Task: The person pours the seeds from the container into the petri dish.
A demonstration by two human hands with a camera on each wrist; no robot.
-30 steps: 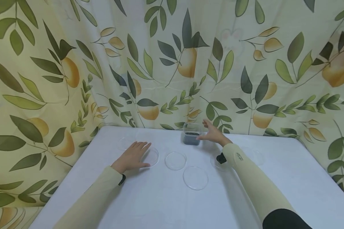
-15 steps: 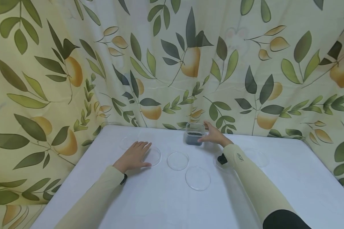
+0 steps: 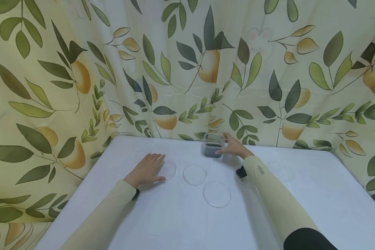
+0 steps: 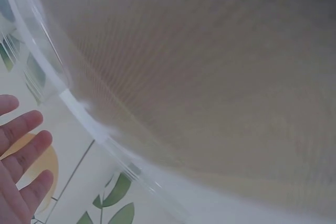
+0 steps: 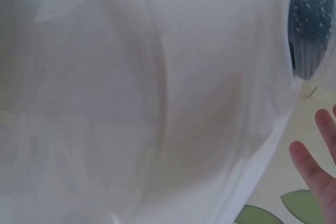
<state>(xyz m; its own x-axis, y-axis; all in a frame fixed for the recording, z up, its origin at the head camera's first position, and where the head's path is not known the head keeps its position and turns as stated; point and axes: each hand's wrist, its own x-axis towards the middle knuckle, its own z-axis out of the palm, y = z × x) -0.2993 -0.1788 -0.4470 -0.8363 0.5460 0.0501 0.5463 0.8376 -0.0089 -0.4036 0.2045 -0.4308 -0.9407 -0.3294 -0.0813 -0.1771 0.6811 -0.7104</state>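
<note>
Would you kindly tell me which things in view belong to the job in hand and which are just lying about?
Seemingly in the job:
tub, right hand at its side
dish, left hand beside it

Apparently just lying about, no hand on them:
middle dish
front dish
right dish

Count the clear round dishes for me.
6 visible: leftmost dish, dish by the left hand, middle dish, nearest dish, partly hidden dish behind the right sleeve, rightmost dish. Others may be hidden.
</note>
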